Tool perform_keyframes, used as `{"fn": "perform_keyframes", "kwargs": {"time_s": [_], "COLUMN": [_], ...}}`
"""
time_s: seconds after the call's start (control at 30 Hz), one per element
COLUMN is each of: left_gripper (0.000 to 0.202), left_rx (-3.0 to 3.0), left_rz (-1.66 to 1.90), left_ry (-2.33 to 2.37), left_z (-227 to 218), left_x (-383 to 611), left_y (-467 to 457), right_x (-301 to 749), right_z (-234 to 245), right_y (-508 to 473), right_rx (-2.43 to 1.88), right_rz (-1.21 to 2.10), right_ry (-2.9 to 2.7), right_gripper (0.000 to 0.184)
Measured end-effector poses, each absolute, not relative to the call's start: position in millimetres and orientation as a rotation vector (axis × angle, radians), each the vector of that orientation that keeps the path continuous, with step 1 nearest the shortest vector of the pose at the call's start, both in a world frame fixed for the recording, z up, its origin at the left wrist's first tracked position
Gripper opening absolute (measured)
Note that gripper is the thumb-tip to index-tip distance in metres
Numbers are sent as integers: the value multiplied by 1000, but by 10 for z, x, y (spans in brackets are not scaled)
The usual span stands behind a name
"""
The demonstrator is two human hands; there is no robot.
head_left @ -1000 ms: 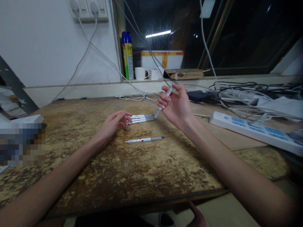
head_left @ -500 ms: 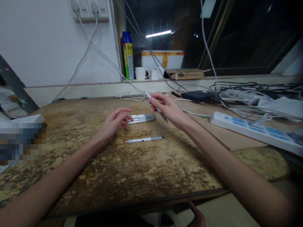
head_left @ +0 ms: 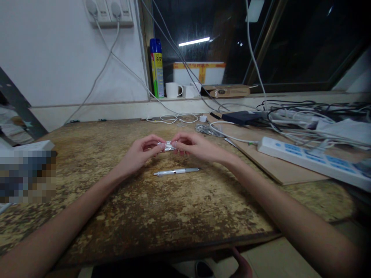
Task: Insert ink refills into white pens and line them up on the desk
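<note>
Several silver-white pens [head_left: 169,146] lie side by side on the worn wooden table, between my two hands. My left hand [head_left: 142,152] is closed with thumb and fingers about their left ends. Around the right ends my right hand [head_left: 194,146] is closed in the same way. Most of each pen is hidden by the fingers, so how many there are cannot be made out. Nearer to me lies a single silver-white pen [head_left: 176,172] with a grey grip, apart from both hands, its dark tip to the right.
A heap of small silvery pieces [head_left: 204,129] lies behind my right hand, beside a flat board [head_left: 269,166]. A white power strip [head_left: 313,160] and tangled cables [head_left: 298,112] fill the right side. On the sill stand a spray can [head_left: 157,69] and a white mug [head_left: 173,90].
My right hand, which held up a pen, has come down and left to the pen row. My left hand has closed on the row's left end. The single pen has not moved.
</note>
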State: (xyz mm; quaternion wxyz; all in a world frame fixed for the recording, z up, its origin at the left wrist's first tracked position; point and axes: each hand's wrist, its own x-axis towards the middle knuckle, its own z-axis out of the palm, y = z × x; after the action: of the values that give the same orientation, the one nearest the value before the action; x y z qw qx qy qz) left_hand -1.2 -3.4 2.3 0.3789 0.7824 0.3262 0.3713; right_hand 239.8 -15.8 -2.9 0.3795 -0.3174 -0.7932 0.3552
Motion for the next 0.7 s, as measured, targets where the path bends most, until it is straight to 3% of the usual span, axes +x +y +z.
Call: {"fn": "perform_keyframes", "kwargs": {"time_s": [0.37,0.7], "left_gripper": [29,37], "left_rx": [2241,2280], "left_rz": [371,151], "left_ry": [852,886], "left_z": [162,183], "left_x": [-237,-269], "left_y": [80,48], "right_x": [2611,2563], "right_z": [96,1], "right_y": [-246,-236], "right_rx": [-1056,-1035], "right_rz": [1088,1196], "right_ry": [-2299,-2362], "right_gripper": [30,25]}}
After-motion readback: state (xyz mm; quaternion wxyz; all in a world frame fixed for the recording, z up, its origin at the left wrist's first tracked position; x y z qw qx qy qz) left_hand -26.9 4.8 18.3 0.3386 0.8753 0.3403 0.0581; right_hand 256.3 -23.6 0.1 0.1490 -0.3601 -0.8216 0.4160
